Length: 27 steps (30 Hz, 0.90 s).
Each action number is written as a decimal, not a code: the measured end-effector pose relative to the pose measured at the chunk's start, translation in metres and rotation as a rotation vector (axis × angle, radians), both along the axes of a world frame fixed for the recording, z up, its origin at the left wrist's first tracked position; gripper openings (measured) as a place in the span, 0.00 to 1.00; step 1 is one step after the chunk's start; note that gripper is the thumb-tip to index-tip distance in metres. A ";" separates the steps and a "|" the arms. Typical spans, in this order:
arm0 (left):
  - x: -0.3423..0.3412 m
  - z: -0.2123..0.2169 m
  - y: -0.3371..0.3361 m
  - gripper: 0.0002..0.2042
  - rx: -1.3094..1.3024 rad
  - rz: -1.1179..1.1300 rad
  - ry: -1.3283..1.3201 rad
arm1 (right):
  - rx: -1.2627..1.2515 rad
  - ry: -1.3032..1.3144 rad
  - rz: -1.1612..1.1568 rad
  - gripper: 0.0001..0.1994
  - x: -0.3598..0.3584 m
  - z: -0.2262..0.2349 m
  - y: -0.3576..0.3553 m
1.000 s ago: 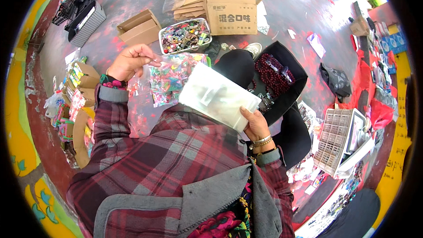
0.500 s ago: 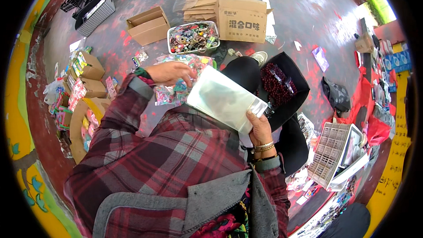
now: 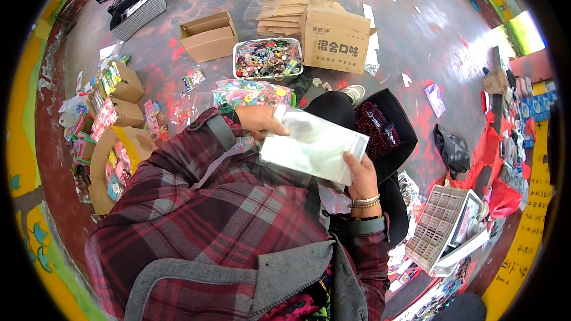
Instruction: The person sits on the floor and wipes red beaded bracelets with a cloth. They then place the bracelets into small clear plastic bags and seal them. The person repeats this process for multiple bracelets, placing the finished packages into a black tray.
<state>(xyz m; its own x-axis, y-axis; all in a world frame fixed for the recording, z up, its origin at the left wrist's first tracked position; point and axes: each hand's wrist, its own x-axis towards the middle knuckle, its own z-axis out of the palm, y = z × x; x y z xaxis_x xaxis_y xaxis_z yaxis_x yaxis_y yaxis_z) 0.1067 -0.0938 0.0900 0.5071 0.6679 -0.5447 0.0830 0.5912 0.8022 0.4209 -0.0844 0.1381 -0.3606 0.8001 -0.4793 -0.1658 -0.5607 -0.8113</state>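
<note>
Both hands on the clear bag at lap height: left hand pinches its upper corner, right hand curls fingers around the lower edge, tray of trinkets just beyond.

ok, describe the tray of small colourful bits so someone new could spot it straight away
Start at the big printed carton on the grey floor ahead of the person. Just left of it sits a white rectangular tray, with a plain open box further left. Unlike its cardboard neighbours, it is white-rimmed and heaped with mixed colourful trinkets.
</note>
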 end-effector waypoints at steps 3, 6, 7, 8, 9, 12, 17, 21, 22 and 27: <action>0.001 0.005 0.001 0.14 0.057 0.220 -0.138 | 0.043 0.095 -0.052 0.14 -0.001 0.004 0.012; -0.028 0.010 0.013 0.13 0.073 0.327 -0.085 | 0.014 0.075 -0.030 0.15 0.001 0.012 0.018; -0.034 0.019 0.017 0.11 0.106 0.367 -0.046 | 0.000 0.054 -0.017 0.16 0.002 0.014 0.017; -0.042 0.028 0.021 0.11 0.136 0.404 -0.011 | 0.007 0.048 -0.039 0.16 0.007 0.007 0.015; -0.048 0.036 0.025 0.10 0.162 0.451 0.015 | -0.017 0.028 -0.054 0.16 0.013 0.001 0.011; -0.061 0.035 0.043 0.10 0.190 0.802 -0.052 | -0.124 -0.033 -0.078 0.15 0.038 -0.025 -0.003; -0.140 -0.059 0.084 0.08 0.102 0.789 -0.252 | -0.331 -0.020 -0.164 0.13 0.069 -0.064 -0.023; -0.131 -0.103 0.123 0.10 0.059 1.184 -0.128 | -0.347 0.048 -0.187 0.12 0.066 -0.075 -0.018; -0.133 -0.118 0.133 0.10 0.056 1.238 -0.091 | -0.367 0.016 -0.188 0.11 0.064 -0.078 -0.017; -0.110 -0.165 0.168 0.10 -0.102 1.401 -0.347 | -0.428 -0.032 -0.125 0.11 0.053 -0.094 -0.013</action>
